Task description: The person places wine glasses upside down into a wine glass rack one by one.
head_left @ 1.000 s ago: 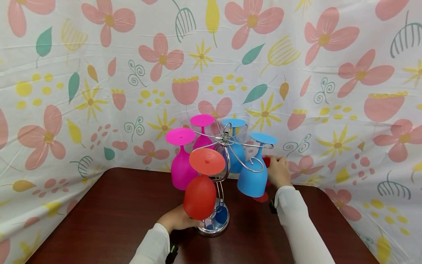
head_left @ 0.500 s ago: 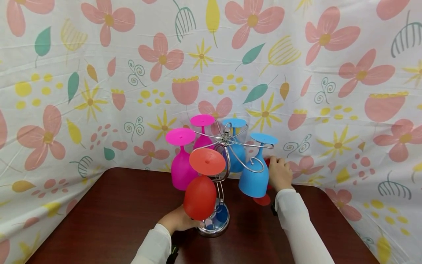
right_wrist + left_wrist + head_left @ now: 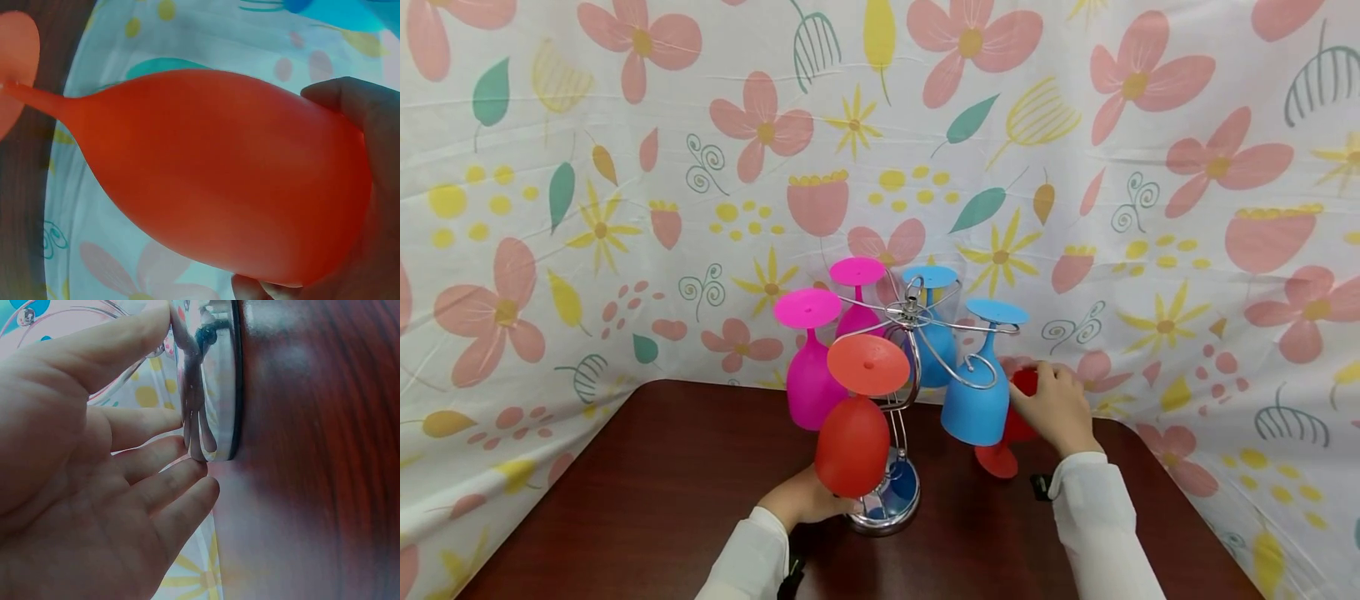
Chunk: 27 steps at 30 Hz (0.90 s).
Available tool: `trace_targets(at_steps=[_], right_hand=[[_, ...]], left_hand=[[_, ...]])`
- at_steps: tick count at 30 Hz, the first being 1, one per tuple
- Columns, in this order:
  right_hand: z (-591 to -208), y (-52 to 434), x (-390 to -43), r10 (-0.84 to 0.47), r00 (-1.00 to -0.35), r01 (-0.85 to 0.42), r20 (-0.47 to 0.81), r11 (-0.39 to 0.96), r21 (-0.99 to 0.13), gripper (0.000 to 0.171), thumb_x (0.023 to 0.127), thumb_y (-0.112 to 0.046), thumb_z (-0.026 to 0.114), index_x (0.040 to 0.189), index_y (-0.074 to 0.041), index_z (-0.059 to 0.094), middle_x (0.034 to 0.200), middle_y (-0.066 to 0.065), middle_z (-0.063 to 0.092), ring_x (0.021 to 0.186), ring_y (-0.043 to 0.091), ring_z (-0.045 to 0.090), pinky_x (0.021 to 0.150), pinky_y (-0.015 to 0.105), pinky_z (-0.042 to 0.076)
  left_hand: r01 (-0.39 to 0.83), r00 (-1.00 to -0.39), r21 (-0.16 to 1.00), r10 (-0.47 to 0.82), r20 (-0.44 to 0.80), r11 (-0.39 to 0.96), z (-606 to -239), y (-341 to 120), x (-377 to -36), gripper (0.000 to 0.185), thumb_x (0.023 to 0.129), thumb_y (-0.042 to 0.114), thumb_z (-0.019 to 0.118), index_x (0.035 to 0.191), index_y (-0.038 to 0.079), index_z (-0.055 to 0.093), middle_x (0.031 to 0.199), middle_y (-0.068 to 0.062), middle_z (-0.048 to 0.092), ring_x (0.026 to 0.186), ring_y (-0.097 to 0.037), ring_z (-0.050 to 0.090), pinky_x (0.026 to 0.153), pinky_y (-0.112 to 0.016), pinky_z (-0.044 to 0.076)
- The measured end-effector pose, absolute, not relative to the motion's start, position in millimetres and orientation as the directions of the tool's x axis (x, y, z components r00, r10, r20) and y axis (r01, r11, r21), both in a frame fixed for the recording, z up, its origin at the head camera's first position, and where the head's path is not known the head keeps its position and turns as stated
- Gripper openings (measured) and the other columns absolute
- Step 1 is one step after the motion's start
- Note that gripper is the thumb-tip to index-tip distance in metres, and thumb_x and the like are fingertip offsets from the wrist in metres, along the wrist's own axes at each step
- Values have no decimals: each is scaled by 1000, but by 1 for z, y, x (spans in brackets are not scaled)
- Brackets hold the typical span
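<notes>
- Right hand (image 3: 1058, 408) wrapped round the bowl of a red goblet (image 3: 1017, 406) — fingers curled over the far side, thumb visible at the bowl's edge in the right wrist view (image 3: 237, 181); goblet tilted, foot (image 3: 997, 460) low and towards the table, just beside the nearest hanging blue goblet (image 3: 976, 402).
- Left hand (image 3: 805, 498) spread flat with straight fingers (image 3: 169, 487) against the rim of the chrome rack base (image 3: 886, 512); holding nothing, only touching the metal edge.
- Wire goblet rack (image 3: 913, 315) upright near the table's middle, carrying goblets hung bowl-down: two pink (image 3: 811, 377) on the left, one red (image 3: 853, 443) at the front, two blue on the right.
- Front red goblet hanging right above the left hand — little gap there.
- Dark wooden table (image 3: 647, 500) with bare surface left of the rack and in front; narrower strip to the right, ending at a rounded corner near the right sleeve (image 3: 1101, 533).
- Flowered cloth (image 3: 625, 208) closing in the back and both sides of the table.
</notes>
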State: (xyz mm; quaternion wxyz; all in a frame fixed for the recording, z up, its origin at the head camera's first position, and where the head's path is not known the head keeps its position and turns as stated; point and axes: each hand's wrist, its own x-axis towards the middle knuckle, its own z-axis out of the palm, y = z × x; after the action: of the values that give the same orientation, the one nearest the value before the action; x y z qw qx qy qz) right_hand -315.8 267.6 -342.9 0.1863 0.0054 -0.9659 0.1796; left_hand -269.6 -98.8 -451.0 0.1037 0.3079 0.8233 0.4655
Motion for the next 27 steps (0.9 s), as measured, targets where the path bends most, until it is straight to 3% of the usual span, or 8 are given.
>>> trace_targets(at_steps=[7, 12, 15, 17, 21, 24, 27], right_hand=[[-338, 282, -299, -28, -953, -175, 301, 862, -475, 74, 95, -58, 50, 137, 3, 43, 134, 28, 43, 117, 47, 43, 91, 65, 42], [-339, 292, -288, -77, -978, -178, 194, 790, -587, 73, 97, -56, 50, 141, 1, 40, 136, 28, 46, 119, 47, 46, 89, 59, 47], [-342, 296, -281, -99, -986, -160, 132, 767, -622, 74, 97, -57, 48, 144, -1, 37, 139, 27, 44, 120, 46, 46, 89, 57, 48], [-344, 297, -277, -118, -989, -148, 89, 750, -644, 74, 98, -57, 46, 145, -2, 35, 142, 26, 42, 123, 45, 44, 91, 57, 47], [-346, 296, -272, -141, -990, -92, -11, 701, -707, 75, 97, -59, 46, 148, -6, 33, 143, 23, 41, 122, 41, 45, 91, 52, 47], [-349, 295, -269, -165, -984, -64, -60, 655, -753, 72, 98, -56, 46, 148, -5, 34, 138, 21, 45, 115, 37, 50, 84, 46, 50], [-354, 295, -267, -207, -974, -68, -88, 645, -761, 66, 100, -52, 44, 147, -6, 37, 136, 19, 46, 112, 34, 51, 80, 43, 51]], left_hand=[[440, -825, 772, 547, 145, 459, -448, -92, -264, 49, 79, 6, 77, 123, 8, 55, 107, 0, 57, 100, -22, 55, 91, -50, 46], [461, -849, 662, 511, 136, 591, -439, -84, -252, 20, 83, 8, 74, 96, 9, 60, 84, 4, 53, 80, -15, 54, 78, -41, 49], [515, -822, 599, 552, 141, 613, -433, -81, -246, 19, 84, 7, 71, 78, 10, 54, 69, 7, 43, 65, -9, 44, 64, -31, 42], [537, -804, 591, 577, 143, 602, -429, -80, -242, 23, 84, 6, 71, 74, 11, 51, 65, 6, 40, 60, -7, 39, 60, -28, 37], [527, -791, 622, 602, 108, 579, -421, -79, -238, 16, 85, 11, 73, 82, 11, 57, 71, 3, 52, 66, -7, 48, 64, -27, 42], [512, -759, 660, 649, 49, 549, -416, -77, -238, 16, 89, 15, 71, 103, 7, 67, 92, -1, 66, 84, -11, 60, 76, -28, 49], [534, -684, 707, 729, 38, 464, -414, -73, -240, 27, 94, 13, 65, 120, 5, 66, 111, -7, 68, 101, -12, 62, 87, -27, 50]])
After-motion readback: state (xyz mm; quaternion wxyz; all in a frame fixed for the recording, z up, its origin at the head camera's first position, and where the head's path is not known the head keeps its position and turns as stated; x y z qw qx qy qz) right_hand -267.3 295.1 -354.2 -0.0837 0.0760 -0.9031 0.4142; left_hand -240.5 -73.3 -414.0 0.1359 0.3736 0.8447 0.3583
